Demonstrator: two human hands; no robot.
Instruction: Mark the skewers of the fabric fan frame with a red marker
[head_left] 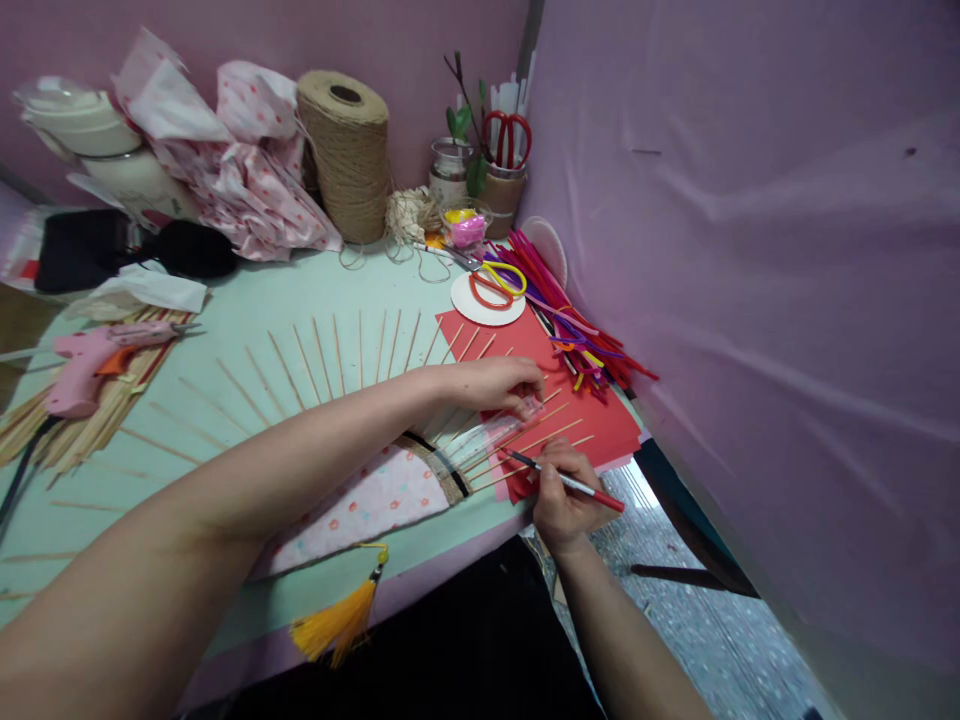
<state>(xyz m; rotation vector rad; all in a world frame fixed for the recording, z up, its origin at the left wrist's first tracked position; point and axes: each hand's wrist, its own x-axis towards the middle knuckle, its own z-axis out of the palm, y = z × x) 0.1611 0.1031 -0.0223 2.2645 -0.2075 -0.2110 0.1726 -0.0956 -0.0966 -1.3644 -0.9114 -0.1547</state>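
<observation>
Thin wooden sticks (319, 357) fan out from a floral cloth piece (360, 510) with a twine and black border; a yellow tassel (337, 615) hangs at its lower edge. My left hand (504, 385) reaches across the fan, its fingers pinched on one end of a clear ruler (480, 440) lying over the right-hand sticks. Beside it, nearer to me, my right hand (566, 495) grips a pen (581, 487) with a red end, its tip at the sticks. Red paper (611, 425) lies under this side of the fan.
A pink glue gun (82, 365) rests on loose sticks at the left. Along the back stand a bottle (135, 170), a twine spool (349, 160) and a scissors cup (504, 195). Pipe cleaners (559, 300) and scissors (491, 285) lie near the purple wall.
</observation>
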